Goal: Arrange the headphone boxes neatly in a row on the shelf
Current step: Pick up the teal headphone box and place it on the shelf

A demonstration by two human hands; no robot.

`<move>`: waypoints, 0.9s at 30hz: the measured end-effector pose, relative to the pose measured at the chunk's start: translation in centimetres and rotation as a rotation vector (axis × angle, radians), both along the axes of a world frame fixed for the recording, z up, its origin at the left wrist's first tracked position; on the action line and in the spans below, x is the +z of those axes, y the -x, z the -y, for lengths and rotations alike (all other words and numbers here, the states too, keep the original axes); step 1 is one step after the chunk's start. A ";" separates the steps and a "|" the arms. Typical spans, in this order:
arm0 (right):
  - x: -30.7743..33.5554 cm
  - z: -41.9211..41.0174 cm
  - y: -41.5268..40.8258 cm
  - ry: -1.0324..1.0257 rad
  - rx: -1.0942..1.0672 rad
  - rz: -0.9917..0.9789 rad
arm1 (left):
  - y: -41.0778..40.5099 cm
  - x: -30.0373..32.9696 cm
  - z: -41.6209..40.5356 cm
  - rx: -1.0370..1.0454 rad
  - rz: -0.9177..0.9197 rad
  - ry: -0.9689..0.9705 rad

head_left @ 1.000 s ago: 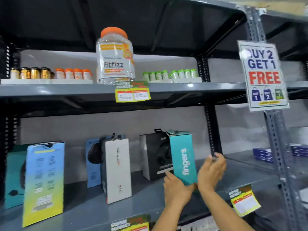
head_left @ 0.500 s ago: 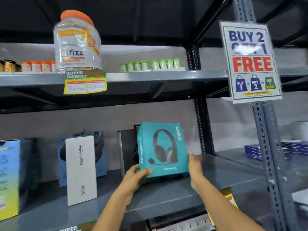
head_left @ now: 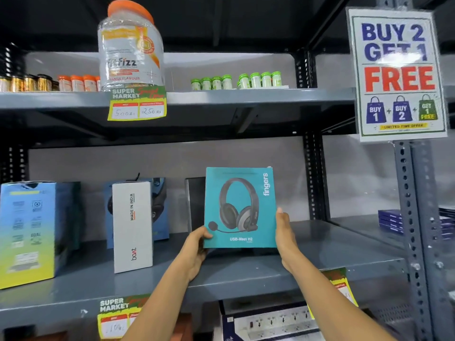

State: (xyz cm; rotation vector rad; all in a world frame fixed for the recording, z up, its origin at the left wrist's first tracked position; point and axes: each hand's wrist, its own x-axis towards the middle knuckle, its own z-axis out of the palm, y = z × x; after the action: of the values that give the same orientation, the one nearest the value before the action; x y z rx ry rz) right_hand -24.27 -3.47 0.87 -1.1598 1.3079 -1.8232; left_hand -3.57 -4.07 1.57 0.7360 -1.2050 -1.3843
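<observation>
A teal headphone box stands upright on the grey shelf, its front with the headset picture facing me. My left hand grips its lower left corner and my right hand holds its right edge. A black box is partly hidden behind it. To the left stand a white box turned side-on, a dark blue box behind that, and a blue-and-yellow box at the far left.
The upper shelf carries a large orange-lidded jar and rows of small bottles. A "Buy 2 Get 1 Free" sign hangs on the right upright. Blue packs lie on the neighbouring shelf.
The teal box was turned from side-on to front-facing, and both hands shifted to its lower edges. The view has moved closer and slightly right.
</observation>
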 end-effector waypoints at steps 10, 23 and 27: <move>0.1 -0.3 -0.2 0.041 -0.044 -0.031 | 0.1 0.1 0.0 0.023 0.047 -0.014; 1.0 -5.6 -4.4 0.274 -0.383 -0.181 | -3.7 -0.1 -7.6 -0.015 0.462 0.415; 2.6 -8.2 -11.5 0.478 -0.220 -0.172 | -10.7 0.1 -11.7 0.211 0.462 0.545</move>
State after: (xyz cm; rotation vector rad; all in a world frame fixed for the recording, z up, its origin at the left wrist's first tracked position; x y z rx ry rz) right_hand -12.78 4.69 3.47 -1.4946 1.1593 -2.3257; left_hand 7.12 7.67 1.71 0.7783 -1.7162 -0.6710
